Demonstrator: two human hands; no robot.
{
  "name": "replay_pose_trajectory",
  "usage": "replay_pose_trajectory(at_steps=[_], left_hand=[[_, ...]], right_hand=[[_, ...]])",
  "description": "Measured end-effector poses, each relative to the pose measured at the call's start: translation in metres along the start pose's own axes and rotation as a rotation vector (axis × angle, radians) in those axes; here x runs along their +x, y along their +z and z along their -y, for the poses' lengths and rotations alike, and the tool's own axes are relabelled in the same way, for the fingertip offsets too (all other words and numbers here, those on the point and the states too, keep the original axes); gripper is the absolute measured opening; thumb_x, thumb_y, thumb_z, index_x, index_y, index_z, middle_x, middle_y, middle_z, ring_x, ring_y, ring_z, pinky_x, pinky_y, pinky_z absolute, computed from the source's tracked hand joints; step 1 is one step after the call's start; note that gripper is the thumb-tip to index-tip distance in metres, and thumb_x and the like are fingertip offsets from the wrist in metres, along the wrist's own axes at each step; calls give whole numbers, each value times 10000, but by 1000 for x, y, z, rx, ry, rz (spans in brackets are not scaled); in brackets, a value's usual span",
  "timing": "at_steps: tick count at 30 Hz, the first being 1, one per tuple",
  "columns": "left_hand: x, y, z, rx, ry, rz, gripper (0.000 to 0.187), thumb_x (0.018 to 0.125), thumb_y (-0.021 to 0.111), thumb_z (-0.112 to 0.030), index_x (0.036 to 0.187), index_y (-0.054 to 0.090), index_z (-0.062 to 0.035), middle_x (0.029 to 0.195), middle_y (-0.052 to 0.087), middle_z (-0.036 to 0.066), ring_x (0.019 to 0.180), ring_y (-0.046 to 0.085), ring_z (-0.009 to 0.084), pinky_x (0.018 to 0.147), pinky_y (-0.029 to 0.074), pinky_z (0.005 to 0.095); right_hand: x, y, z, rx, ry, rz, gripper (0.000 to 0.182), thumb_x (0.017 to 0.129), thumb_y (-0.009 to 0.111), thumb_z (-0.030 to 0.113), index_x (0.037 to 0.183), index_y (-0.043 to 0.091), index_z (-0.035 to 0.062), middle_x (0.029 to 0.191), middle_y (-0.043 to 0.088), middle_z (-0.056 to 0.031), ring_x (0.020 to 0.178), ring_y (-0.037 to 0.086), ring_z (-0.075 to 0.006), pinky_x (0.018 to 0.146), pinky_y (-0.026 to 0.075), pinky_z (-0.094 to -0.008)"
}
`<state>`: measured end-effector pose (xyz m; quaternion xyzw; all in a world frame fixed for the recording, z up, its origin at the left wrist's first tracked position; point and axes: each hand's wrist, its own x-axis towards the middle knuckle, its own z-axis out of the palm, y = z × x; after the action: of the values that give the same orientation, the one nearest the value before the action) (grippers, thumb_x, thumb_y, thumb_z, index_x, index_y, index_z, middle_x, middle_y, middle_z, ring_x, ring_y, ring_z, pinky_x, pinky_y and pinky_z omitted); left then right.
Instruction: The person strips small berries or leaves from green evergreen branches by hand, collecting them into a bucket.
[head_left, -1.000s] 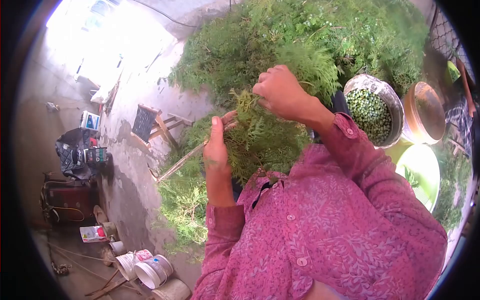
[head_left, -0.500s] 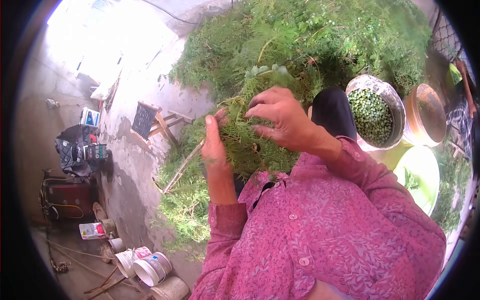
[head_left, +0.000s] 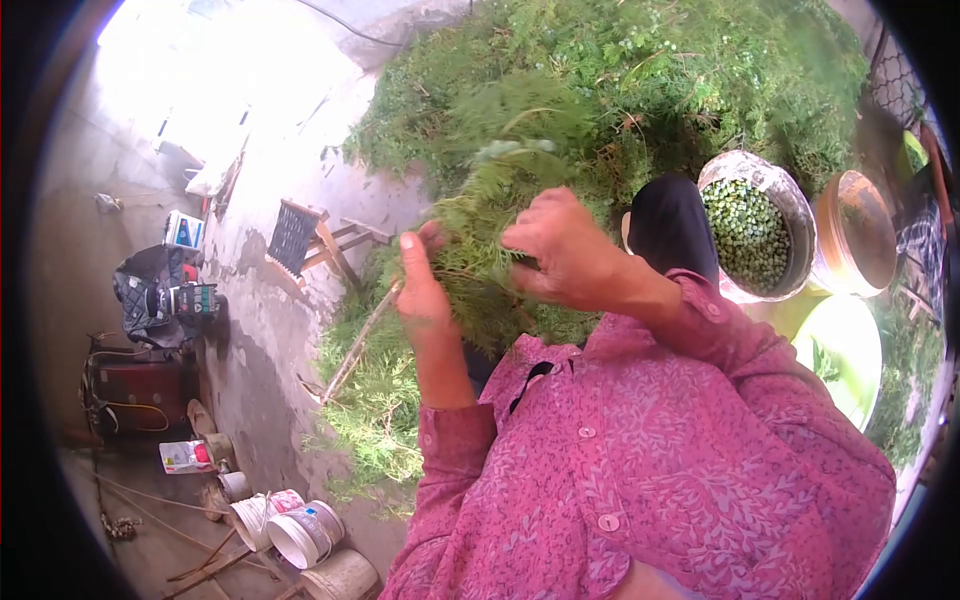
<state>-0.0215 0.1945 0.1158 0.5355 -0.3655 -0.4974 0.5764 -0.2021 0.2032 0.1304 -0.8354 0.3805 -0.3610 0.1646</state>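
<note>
My left hand [head_left: 425, 285] grips a leafy evergreen branch [head_left: 475, 255], thumb up along its side. A bare woody stem [head_left: 358, 345] sticks out below that hand toward the lower left. The branch's outer foliage is blurred. Against its right side, my right hand [head_left: 565, 245] has its fingers curled closed; whatever sits between the fingertips is hidden. Beyond both hands spreads a big heap of cut evergreen branches [head_left: 640, 70] dotted with small pale green cones. To the right of my knee, a whitish bucket [head_left: 790, 185] holds many green cones [head_left: 745, 235].
Beside that bucket stands a tan tub [head_left: 860, 230], with a bright lime-green basin [head_left: 845, 355] nearer me. At left are a small wooden stool [head_left: 315, 245], several white buckets [head_left: 305, 535] and a dark red box [head_left: 140, 395]. More greenery [head_left: 375, 420] lies by my left arm.
My right hand's spread fingers have curled closed against the foliage, and the hand has shifted slightly right and down. The branch has swung and blurred; my left hand keeps its grip.
</note>
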Motion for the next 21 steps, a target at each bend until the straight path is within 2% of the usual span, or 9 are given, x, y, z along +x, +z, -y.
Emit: replay_pose_trajectory(at_steps=[2, 4, 8, 10, 11, 13, 14, 16, 21], left_hand=[[8, -9, 4, -68, -3, 6, 505, 887, 419, -441, 1089, 536, 7, 967, 579, 118, 855, 557, 199, 755, 468, 324], [-1, 2, -3, -23, -30, 0, 516, 888, 412, -447, 1094, 534, 10, 982, 576, 120, 865, 555, 203, 761, 465, 330], [-10, 10, -8, 184, -19, -47, 526, 887, 418, -441, 1130, 506, 17, 1025, 564, 133, 900, 551, 218, 782, 454, 337], [1, -3, -5, 34, -17, -83, 528, 885, 424, -435, 1141, 493, 21, 1037, 559, 136, 913, 549, 221, 786, 453, 334], [6, -8, -4, -117, -14, -119, 531, 884, 431, -430, 1152, 480, 26, 1048, 554, 140, 925, 547, 224, 789, 452, 330], [6, -8, -9, -163, -22, -138, 526, 880, 438, -437, 1128, 501, 23, 1044, 552, 139, 915, 546, 227, 787, 454, 336], [5, -8, -12, -206, -29, -157, 523, 876, 446, -444, 1104, 522, 21, 1041, 550, 138, 904, 545, 229, 786, 456, 343], [2, -7, -13, -210, -27, -134, 528, 878, 442, -444, 1120, 510, 20, 1057, 545, 141, 918, 544, 236, 793, 455, 348], [-4, -5, -20, -87, -46, -105, 551, 885, 414, -454, 1160, 476, 19, 1093, 532, 149, 941, 541, 248, 805, 456, 351]], right_hand=[[-5, -4, 3, 37, 6, 75, 253, 634, 677, 190, 797, 567, 32, 698, 535, -129, 715, 521, -304, 689, 378, -408], [-12, -4, 11, 386, 62, -9, 188, 671, 613, 188, 692, 565, 8, 627, 547, -173, 570, 493, -356, 555, 415, -376], [-25, -10, 5, 478, 15, -47, 182, 691, 590, 167, 733, 579, -10, 650, 552, -184, 537, 500, -312, 518, 418, -341], [-35, -26, 0, 494, 136, 256, 166, 700, 574, 135, 775, 600, -10, 674, 591, -142, 536, 532, -232, 557, 441, -324], [-41, -29, -4, 492, 138, 253, 166, 700, 574, 135, 775, 600, -10, 674, 591, -142, 536, 532, -232, 557, 441, -324], [-52, -33, -12, 883, 420, 128, 159, 740, 536, 90, 852, 603, 0, 682, 595, -68, 559, 548, -142, 567, 464, -282], [-57, -31, -19, 886, 419, 129, 159, 740, 536, 90, 852, 603, 0, 682, 595, -68, 559, 548, -142, 567, 464, -282], [-64, -18, -38, 1354, 808, -22, 181, 776, 506, 63, 936, 579, 16, 706, 567, -14, 587, 555, -101, 583, 482, -240], [-55, -8, -36, 1369, 770, 10, 182, 805, 572, 128, 950, 561, 18, 704, 554, -12, 562, 542, -80, 539, 471, -218]])
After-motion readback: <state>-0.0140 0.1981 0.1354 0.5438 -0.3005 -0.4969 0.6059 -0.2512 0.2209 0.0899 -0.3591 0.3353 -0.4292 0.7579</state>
